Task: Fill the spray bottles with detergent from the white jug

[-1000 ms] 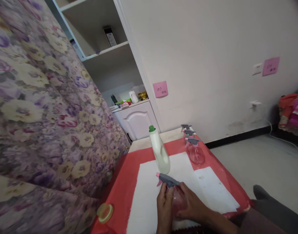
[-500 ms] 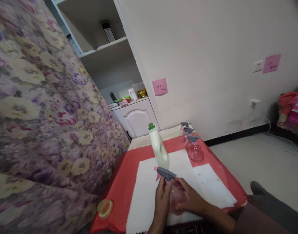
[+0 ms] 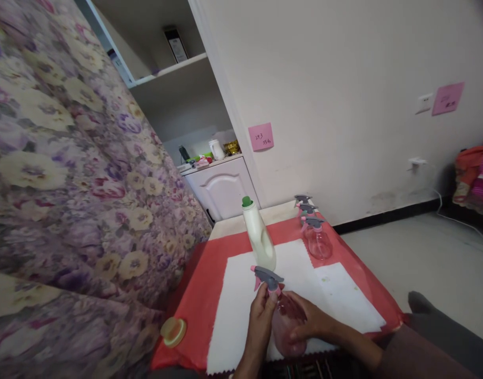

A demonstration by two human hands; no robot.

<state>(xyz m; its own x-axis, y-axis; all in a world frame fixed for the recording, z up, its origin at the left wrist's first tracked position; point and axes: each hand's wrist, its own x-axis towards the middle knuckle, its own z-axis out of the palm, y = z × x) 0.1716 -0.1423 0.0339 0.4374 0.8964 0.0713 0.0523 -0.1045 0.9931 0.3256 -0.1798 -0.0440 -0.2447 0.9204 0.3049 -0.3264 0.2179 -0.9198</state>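
at the near edge of the table, the left hand (image 3: 260, 310) closes its fingers and thumb around the pink collar of a clear pink spray bottle (image 3: 283, 326), just under the grey trigger head (image 3: 269, 276). the right hand (image 3: 314, 318) wraps the body of the same bottle from the right, its thumb across the lower part; a dark sleeve (image 3: 419, 350) covers that forearm. the bottle is tilted, its nozzle pointing up and to the left, over the near part of a white sheet (image 3: 235, 295); whether its base rests on anything, i cannot tell.

just beyond the trigger head, a pale green jug (image 3: 260, 242) with a green cap (image 3: 247, 201) stands on the sheet. to the right lies a smaller white sheet (image 3: 350, 297) with a few greenish marks. farther back, along the right side of the red cloth (image 3: 191, 295), more spray bottles (image 3: 320, 246) stand in a row, the front one clear and pinkish. near the left edge sits a round, yellowish-rimmed container (image 3: 174, 332).

beyond the table are a flowered curtain (image 3: 107, 184), a white cabinet (image 3: 227, 184) with things on its ledge, and a pale wall (image 3: 336, 105) bearing two pink notes (image 3: 260, 137).
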